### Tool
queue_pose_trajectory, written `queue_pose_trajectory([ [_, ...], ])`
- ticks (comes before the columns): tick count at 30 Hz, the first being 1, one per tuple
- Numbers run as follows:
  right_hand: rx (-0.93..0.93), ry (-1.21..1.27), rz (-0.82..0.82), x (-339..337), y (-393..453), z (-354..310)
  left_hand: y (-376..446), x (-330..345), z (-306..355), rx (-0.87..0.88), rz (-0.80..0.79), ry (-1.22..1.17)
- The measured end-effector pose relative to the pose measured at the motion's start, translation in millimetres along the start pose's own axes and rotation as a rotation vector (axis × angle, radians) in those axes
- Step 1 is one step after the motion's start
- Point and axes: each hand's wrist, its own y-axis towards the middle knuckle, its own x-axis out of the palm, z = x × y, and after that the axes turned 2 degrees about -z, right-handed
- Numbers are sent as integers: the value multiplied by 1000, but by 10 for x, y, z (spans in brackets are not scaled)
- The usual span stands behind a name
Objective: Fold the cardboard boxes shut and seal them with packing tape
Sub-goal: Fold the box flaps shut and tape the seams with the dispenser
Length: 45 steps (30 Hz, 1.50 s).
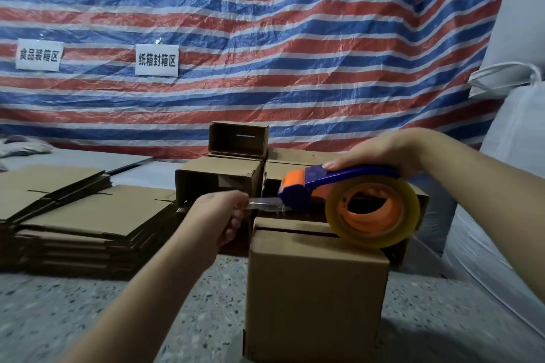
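Our right hand is wrapped over the blue handle of the tape dispenser, fingers closed around it, with the clear tape roll resting on the top of the cardboard box in front of us. Our left hand pinches the free tape end just off the orange-and-blue cutter head, thumb and fingers shut on the film.

We judge the film thin, sticky and prone to curling onto itself, so it is best held by its very tip and kept taut. The box looks light and fairly stiff; its flaps are down, with a dark seam across the top not yet taped. It may slide on the speckled floor under a pull.

Room is tight behind, where open boxes stand close. The flattened carton stack lies to the left, white sacks to the right.
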Motion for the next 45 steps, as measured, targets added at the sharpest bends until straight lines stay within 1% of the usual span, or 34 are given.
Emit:
queue_pose_trajectory([
  [2,21,-86,-7,56,13,-142,-6,-99,-142,11,-12,84],
  [5,60,-152,-8,121,30,-316,2,-190,-282,-13,-5,67],
  [7,87,-165,-13,153,35,-378,9,-208,-345,-37,9,49],
  [10,111,-176,-13,179,37,-414,-12,-196,-432,-56,-13,29],
  [14,123,-203,2,194,56,-448,-22,-210,-522,-46,-32,40],
  [18,115,-176,-11,218,65,-453,-25,-175,-664,-26,-54,74],
  [21,102,-155,-11,229,63,-433,-68,-69,-753,-26,-92,34],
  [23,97,-149,-16,230,64,-427,-76,-22,-790,-23,-81,-2],
  [26,93,-136,-30,234,65,-428,-56,34,-841,-10,-36,9],
  [29,88,-135,-37,229,79,-425,-43,91,-864,-33,51,60],
  [32,88,-132,-51,233,93,-436,-38,76,-912,-100,46,158],
  [33,88,-139,-56,234,96,-444,-23,44,-920,-83,45,179],
  [35,89,-168,-58,236,100,-465,2,-2,-854,19,90,193],
  [37,86,-183,-55,233,109,-478,21,1,-675,116,122,151],
  [39,81,-171,-59,231,111,-474,10,56,-486,110,65,156],
  [41,78,-152,-61,226,104,-459,21,116,-429,60,-14,219],
  [45,65,-139,-72,205,103,-429,-4,103,-477,20,-69,199],
])
